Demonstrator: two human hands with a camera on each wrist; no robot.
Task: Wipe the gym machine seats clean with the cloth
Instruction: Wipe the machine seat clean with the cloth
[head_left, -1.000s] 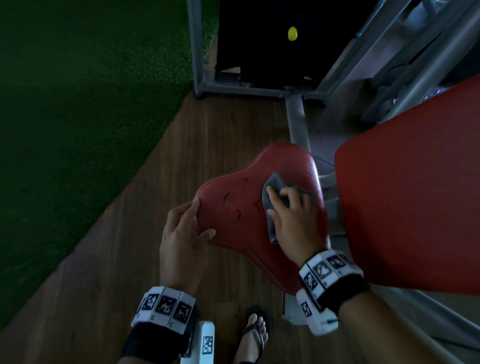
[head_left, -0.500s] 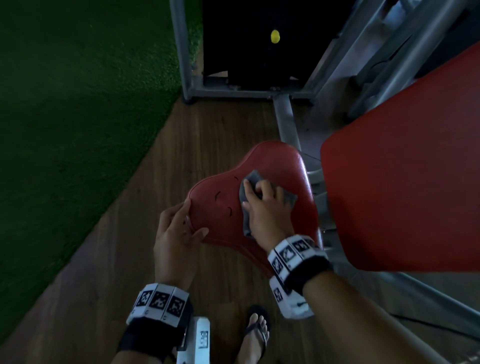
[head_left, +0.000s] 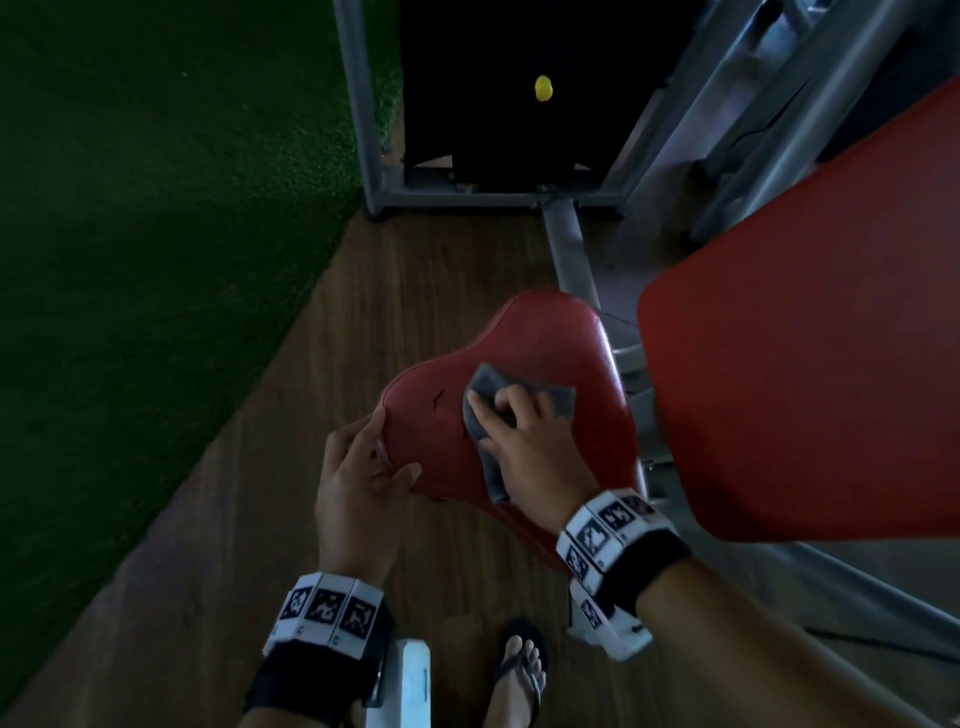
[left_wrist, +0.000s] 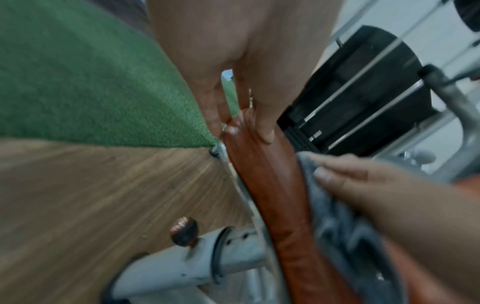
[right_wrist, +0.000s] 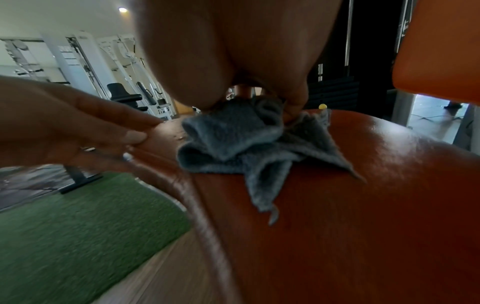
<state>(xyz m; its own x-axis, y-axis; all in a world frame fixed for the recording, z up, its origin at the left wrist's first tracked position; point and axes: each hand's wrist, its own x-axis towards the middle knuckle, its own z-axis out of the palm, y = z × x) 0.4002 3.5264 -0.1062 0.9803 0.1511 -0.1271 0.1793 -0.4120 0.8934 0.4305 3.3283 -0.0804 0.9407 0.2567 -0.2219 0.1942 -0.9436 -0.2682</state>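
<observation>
The grey cloth (head_left: 485, 415) lies bunched on top of the red gym machine seat (head_left: 566, 343), toward its left half, on the wrooden-floor side of the machine. The right hand (head_left: 524, 447) presses down on it with fingers curled over the folds, so the cloth is pinned between palm and vinyl; the right wrist view shows loose corners trailing out toward the near edge. The left hand (head_left: 358, 483) grips the seat's left rim, thumb on top and fingers (left_wrist: 213, 107) wrapped under the lip, steadying the pad.

By my reading the wipe of this 1 seat is under way, not finished. The vinyl near the cloth looks glossy with a few droplets, but whether the far lobe and the right side have been covered cannot be told. Small dark scuffs (head_left: 441, 397) show just left of the cloth. The large red back pad (head_left: 805, 364) to the right has no cloth on it, and any other seats are probably still to come.
</observation>
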